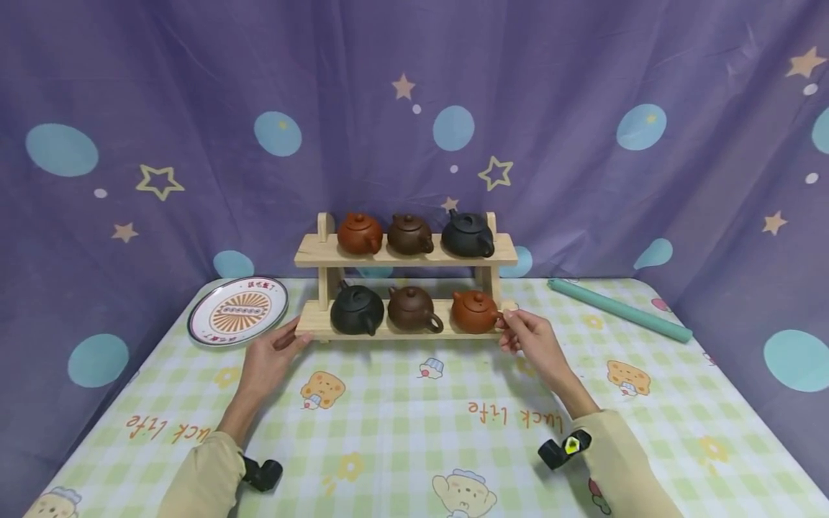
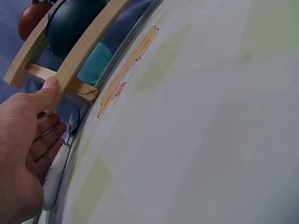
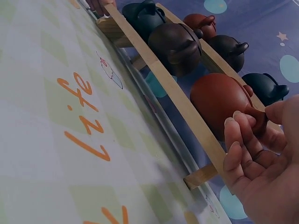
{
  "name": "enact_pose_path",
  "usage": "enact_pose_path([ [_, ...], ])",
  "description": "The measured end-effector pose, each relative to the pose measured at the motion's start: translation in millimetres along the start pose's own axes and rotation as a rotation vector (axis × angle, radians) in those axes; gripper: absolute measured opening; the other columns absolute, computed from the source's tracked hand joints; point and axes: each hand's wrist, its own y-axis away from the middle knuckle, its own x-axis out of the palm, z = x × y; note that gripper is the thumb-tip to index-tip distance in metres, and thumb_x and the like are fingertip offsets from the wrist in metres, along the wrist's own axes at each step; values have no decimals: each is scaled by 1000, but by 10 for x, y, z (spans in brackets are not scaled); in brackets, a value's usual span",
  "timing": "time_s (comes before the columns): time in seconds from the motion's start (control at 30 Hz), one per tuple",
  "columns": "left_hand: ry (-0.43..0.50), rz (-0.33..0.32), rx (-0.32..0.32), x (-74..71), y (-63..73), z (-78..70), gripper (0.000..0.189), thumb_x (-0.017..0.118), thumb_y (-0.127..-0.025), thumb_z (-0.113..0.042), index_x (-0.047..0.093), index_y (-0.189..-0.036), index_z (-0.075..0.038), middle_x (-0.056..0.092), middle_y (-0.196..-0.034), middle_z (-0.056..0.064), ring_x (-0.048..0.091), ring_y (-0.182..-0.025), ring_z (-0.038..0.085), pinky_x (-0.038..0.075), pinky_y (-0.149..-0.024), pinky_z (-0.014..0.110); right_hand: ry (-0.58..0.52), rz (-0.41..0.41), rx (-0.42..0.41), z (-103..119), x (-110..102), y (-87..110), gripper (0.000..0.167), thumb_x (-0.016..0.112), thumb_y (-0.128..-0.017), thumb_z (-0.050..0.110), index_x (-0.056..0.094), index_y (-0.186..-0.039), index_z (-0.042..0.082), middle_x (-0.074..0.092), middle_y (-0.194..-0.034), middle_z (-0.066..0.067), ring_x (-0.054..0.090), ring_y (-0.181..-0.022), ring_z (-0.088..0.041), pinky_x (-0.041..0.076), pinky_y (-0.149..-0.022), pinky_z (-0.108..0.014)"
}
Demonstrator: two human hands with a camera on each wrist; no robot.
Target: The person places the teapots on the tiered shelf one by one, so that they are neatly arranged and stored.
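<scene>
A two-tier wooden rack [image 1: 309, 250] stands at the back of the table with three small teapots on each tier. My left hand [image 1: 268, 363] holds the left end of the lower shelf; in the left wrist view its thumb [image 2: 50, 85] lies against the wood, the fingers below. At the other end, my right hand [image 1: 537, 349] pinches the handle of the orange-red teapot [image 3: 217, 102], which sits on the lower shelf. Beside it are a brown teapot [image 1: 411, 309] and a black teapot [image 1: 356, 311]. Above sit orange-red [image 1: 359, 236], brown [image 1: 408, 236] and black [image 1: 466, 236] teapots.
A round patterned plate [image 1: 210, 298] lies left of the rack, close to my left hand. To the right, a green rolled tube [image 1: 618, 309] lies slantwise. A checked cloth [image 1: 388, 446] covers the table, and a purple curtain [image 1: 363, 86] hangs behind.
</scene>
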Motion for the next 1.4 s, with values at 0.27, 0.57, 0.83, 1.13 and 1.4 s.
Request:
enact_pose_path([
  [0.27, 3, -4, -7, 9, -5, -16, 59, 73, -100, -28, 53, -148, 0, 61, -135, 23, 63, -124, 36, 53, -98, 31, -7, 20, -2, -12, -9, 8, 43, 50, -112, 25, 63, -109, -17, 65, -74, -8, 61, -61, -11, 55, -56, -24],
  [0.57, 12, 2, -3, 7, 6, -23, 58, 72, -101, -27, 52, -147, 0, 62, -135, 24, 63, -124, 36, 54, -99, 31, -2, 46, 4, -7, -32, 19, 44, 50, -112, 26, 62, -113, -17, 66, -75, -10, 61, -62, -12, 56, -56, -25],
  [0.83, 13, 6, -2, 16, -4, -17, 58, 72, -101, -28, 52, -148, 0, 62, -135, 23, 63, -124, 36, 53, -99, 33, 5, 65, 20, -20, -57, -19, 43, 50, -112, 26, 62, -112, -15, 65, -74, -7, 63, -63, -12, 54, -56, -23],
  [1.13, 12, 7, -5, -13, -14, 28, 61, 72, -100, -32, 52, -149, -2, 61, -136, 22, 63, -124, 35, 53, -100, 34, 2, 61, 24, -2, -63, -30, 38, 53, -111, 25, 59, -113, -13, 65, -73, -6, 63, -62, -12, 54, -56, -23],
  [1.4, 2, 1, 14, -4, -22, 24, 62, 72, -100, -33, 52, -148, 0, 62, -136, 23, 63, -124, 36, 54, -99, 35, -8, 41, 29, -1, -83, -18, 37, 52, -112, 24, 55, -118, -12, 64, -73, -7, 63, -61, -12, 55, -57, -24],
])
